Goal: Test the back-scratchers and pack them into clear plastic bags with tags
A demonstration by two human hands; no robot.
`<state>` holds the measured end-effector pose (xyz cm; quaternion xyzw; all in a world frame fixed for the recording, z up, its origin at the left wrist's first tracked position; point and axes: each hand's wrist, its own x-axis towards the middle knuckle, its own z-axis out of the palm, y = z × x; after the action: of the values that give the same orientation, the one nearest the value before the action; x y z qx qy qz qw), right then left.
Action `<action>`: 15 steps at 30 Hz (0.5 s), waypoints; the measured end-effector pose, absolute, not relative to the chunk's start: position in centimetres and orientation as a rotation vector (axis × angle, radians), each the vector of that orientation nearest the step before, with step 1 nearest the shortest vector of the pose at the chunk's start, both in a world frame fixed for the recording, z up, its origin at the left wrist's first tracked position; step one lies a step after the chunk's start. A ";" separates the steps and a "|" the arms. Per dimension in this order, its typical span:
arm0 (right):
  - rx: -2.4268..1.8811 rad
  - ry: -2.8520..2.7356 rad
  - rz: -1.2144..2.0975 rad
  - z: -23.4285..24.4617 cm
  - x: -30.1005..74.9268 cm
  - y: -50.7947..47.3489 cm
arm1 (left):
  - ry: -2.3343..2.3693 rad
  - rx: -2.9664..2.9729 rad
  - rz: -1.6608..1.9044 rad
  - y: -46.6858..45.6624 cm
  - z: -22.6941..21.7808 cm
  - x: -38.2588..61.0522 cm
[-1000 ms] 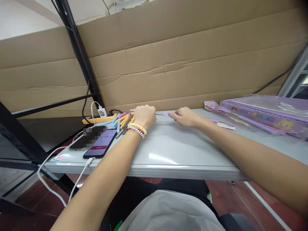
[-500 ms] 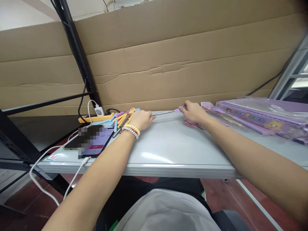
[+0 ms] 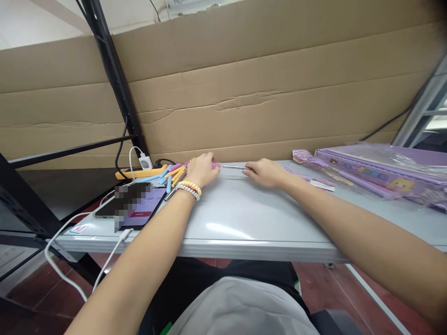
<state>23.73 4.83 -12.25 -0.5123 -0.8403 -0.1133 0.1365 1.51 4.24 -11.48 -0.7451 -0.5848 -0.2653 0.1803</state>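
Note:
My right hand [image 3: 266,172] is closed around one end of a thin silver metal rod [image 3: 234,166], which points left just above the grey shelf top. My left hand [image 3: 203,171], wearing yellow, white and red bracelets, has its fingers bent around a pink spiral coil [image 3: 216,165] that pokes out at the fingertips. The rod's left tip lies close to this coil; whether they touch I cannot tell. Beside my left hand lies a pile of yellow, blue and pink sticks [image 3: 172,175], partly hidden by it. Small purple printed cards [image 3: 303,177] rest just beyond my right wrist.
A lit phone [image 3: 148,204] and a darker one [image 3: 134,190] lie at the left, with a white charger [image 3: 145,161] and cable. Purple plastic-wrapped packages [image 3: 377,172] are on the right. Behind stands a cardboard wall [image 3: 244,93]; a black post [image 3: 115,79] rises at left.
My right hand has moved left, away from the purple pieces, and now grips the rod's right end. My left hand has let go of the rod's other end; a pink coil shows at its fingertips.

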 end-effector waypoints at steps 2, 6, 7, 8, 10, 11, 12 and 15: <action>-1.485 -2.456 -0.265 -12.3 24.3 5.2 | -1.833 -1.958 -0.738 4.7 -11.3 0.3; -1.468 -2.443 -0.104 -12.6 24.6 5.7 | -2.064 -1.833 -0.603 5.3 -11.4 -1.3; -1.461 -2.441 -0.078 -12.7 24.5 5.7 | -2.083 -1.822 -0.585 5.4 -11.5 -1.4; -1.445 -2.447 -0.061 -12.8 24.4 5.8 | -2.093 -1.811 -0.576 5.5 -11.5 -1.5; -1.398 -2.477 -0.045 -12.9 24.1 5.7 | -2.114 -1.795 -0.562 5.6 -11.6 -1.5; -1.372 -2.496 -0.042 -13.0 23.9 5.7 | -2.132 -1.782 -0.553 5.5 -11.6 -1.5; -1.349 -2.518 -0.040 -13.0 23.8 5.7 | -2.153 -1.761 -0.543 5.5 -11.5 -1.5; -1.321 -2.565 -0.042 -13.2 23.6 5.8 | -2.250 -1.663 -0.499 5.5 -11.3 -1.9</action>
<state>23.60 5.79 -13.21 -0.4539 -0.8817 -0.0143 0.1276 -1.90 5.47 -11.29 -0.5788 -0.7827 -0.1736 0.1493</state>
